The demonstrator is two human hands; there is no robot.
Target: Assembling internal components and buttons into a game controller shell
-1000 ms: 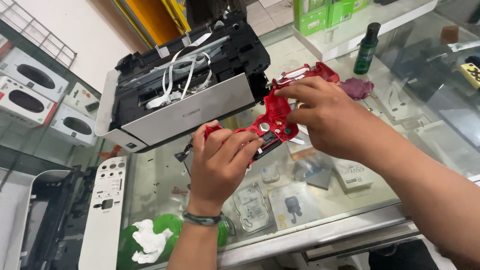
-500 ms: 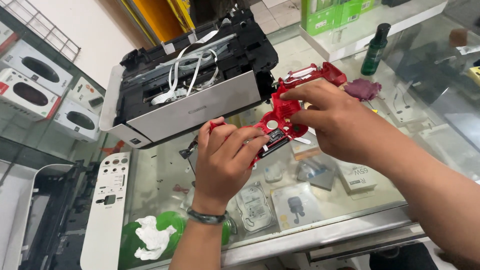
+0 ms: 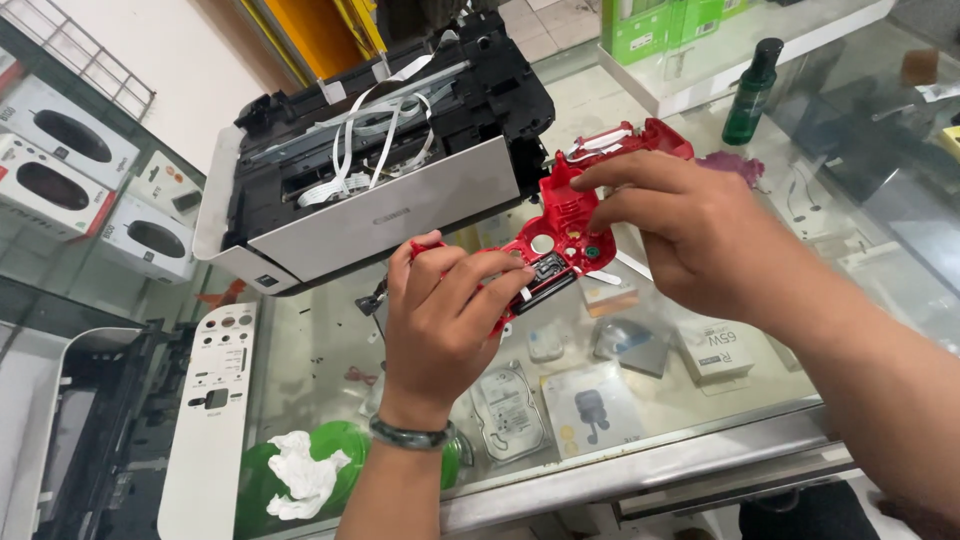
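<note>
Both my hands hold a red game controller shell (image 3: 563, 215) above a glass counter (image 3: 330, 340). My left hand (image 3: 450, 305) grips its left end, with the fingers curled over the edge near a dark circuit part (image 3: 548, 272). My right hand (image 3: 690, 235) pinches the middle of the shell from the right, fingertips on its inner side. A second red shell half (image 3: 640, 140) lies just behind on the counter. White ribbon strips show inside the shell.
An opened black and white printer (image 3: 370, 170) with loose white ribbon cables sits at the back left. A white button panel (image 3: 215, 400) and a green dish with white tissue (image 3: 300, 470) lie at the front left. A green bottle (image 3: 750, 92) stands at the back right.
Both hands and the red shell have stayed in nearly the same place. My right fingers have shifted slightly on the shell's middle.
</note>
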